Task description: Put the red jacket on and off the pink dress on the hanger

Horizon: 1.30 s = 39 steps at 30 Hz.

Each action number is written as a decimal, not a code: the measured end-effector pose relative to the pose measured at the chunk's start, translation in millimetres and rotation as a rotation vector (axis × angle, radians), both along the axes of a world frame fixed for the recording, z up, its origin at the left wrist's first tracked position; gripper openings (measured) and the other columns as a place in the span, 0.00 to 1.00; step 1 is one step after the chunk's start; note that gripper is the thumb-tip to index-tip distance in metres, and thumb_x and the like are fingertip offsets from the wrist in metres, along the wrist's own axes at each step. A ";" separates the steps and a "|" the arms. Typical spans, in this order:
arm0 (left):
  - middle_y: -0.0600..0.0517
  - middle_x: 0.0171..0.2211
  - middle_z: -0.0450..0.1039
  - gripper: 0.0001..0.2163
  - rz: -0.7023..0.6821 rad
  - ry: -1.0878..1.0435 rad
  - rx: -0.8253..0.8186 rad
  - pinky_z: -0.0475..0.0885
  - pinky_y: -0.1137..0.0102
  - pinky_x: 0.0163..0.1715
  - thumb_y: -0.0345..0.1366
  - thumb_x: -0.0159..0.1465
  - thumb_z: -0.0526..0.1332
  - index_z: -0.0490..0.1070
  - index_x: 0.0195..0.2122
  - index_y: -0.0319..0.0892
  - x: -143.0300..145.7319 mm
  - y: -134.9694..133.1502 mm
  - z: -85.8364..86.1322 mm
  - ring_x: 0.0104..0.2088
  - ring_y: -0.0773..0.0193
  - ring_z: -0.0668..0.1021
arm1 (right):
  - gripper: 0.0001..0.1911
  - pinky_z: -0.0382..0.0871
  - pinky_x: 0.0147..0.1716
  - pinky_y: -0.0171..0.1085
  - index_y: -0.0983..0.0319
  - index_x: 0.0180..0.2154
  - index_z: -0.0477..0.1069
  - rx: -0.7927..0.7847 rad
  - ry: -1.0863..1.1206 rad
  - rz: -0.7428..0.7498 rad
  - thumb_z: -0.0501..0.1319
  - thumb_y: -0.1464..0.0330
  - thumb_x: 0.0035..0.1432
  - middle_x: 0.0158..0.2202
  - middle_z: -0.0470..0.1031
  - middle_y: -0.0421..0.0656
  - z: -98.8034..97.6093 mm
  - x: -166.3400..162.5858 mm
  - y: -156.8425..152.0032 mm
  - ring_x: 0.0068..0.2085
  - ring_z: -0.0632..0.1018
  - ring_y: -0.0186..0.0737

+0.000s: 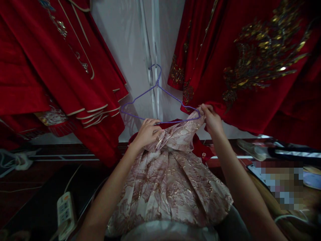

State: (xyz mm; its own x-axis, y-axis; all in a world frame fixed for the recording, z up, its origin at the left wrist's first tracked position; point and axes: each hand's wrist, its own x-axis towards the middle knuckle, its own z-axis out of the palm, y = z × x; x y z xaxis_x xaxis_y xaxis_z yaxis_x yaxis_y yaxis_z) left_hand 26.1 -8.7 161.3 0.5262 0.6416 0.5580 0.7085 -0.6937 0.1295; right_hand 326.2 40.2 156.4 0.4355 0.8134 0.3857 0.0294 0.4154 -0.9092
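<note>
A pale pink brocade dress [165, 180] with a pleated skirt lies over my lap, its bodice raised toward a purple wire hanger [139, 97]. The hanger's hook is by the white vertical rails [154, 36]. My right hand [212, 117] pinches the dress's shoulder at the hanger's right end, which passes inside the fabric. My left hand [150, 134] has its fingers closed on the bodice's left side, close to the hanger's bottom bar. The hanger's left end is bare.
Red garments with trim [75, 67] hang at the left; a red garment with gold sequin embroidery [263, 57] hangs at the right. A white power strip [65, 214] lies lower left. A shoe [250, 150] and a phone [259, 172] are at the right.
</note>
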 end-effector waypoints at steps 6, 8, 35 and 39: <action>0.51 0.49 0.72 0.12 -0.052 -0.051 -0.021 0.60 0.59 0.52 0.43 0.64 0.55 0.77 0.34 0.47 17.2 4.3 -3.1 0.49 0.59 0.71 | 0.20 0.67 0.40 0.36 0.61 0.35 0.72 0.121 -0.492 -0.105 0.56 0.52 0.57 0.36 0.76 0.45 53.0 -33.6 2.8 0.39 0.75 0.40; 0.51 0.49 0.72 0.12 -0.049 -0.072 -0.018 0.60 0.59 0.52 0.43 0.64 0.55 0.77 0.35 0.47 21.3 4.6 -3.7 0.50 0.59 0.71 | 0.19 0.67 0.40 0.36 0.61 0.37 0.73 0.105 -0.573 -0.153 0.55 0.52 0.58 0.37 0.76 0.46 64.5 -39.0 -3.5 0.40 0.75 0.41; 0.55 0.54 0.70 0.11 -0.079 -0.124 -0.025 0.60 0.59 0.54 0.41 0.64 0.55 0.76 0.32 0.45 11.0 -10.4 3.9 0.51 0.61 0.70 | 0.15 0.68 0.35 0.39 0.59 0.37 0.74 0.243 -0.740 -0.286 0.56 0.57 0.59 0.34 0.77 0.46 63.0 0.0 -8.8 0.35 0.77 0.43; 0.55 0.54 0.69 0.11 -0.122 -0.156 -0.035 0.61 0.60 0.52 0.42 0.64 0.56 0.76 0.32 0.46 22.8 -11.5 3.7 0.51 0.61 0.70 | 0.15 0.67 0.35 0.40 0.58 0.37 0.73 0.297 -0.824 -0.234 0.54 0.57 0.61 0.34 0.77 0.46 80.8 -20.5 -5.2 0.35 0.77 0.44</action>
